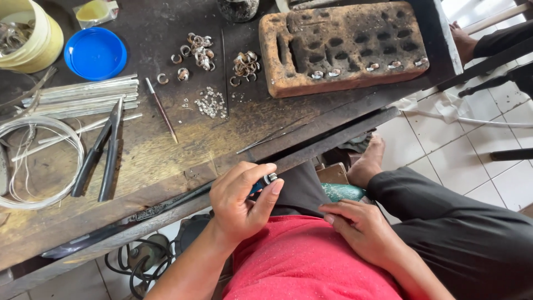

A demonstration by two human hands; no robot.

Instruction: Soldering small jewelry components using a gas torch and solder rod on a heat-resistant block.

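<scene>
Two hands low in view, just below the bench (pixel 166 161) edge. Left hand (pixel 241 200) clenched round a small blue tool (pixel 265 182), thumb and forefinger pinching near its metal tip; tool sits just off the bench's near edge, over the lap. Right hand (pixel 361 228) released, fingers flat on the red shirt (pixel 300 261), holding nothing; a green object (pixel 341 191) lies just beyond its fingertips. On the bench, well left of the gripping hand: black pliers (pixel 102 153), a wire coil (pixel 33 161), a bundle of silver rods (pixel 89 95). Toward the bench's middle: a thin brush (pixel 161 109), a scatter of small chips (pixel 211 103), loose metal rings (pixel 199 51). Far side of the bench: a blue lid (pixel 95 53), a yellow tub (pixel 39 41). Right end: a pitted brick (pixel 341 47) with rings seated in its lower holes. Below the bench's right end, a bare foot (pixel 369 164) on tiled floor (pixel 472 155).
</scene>
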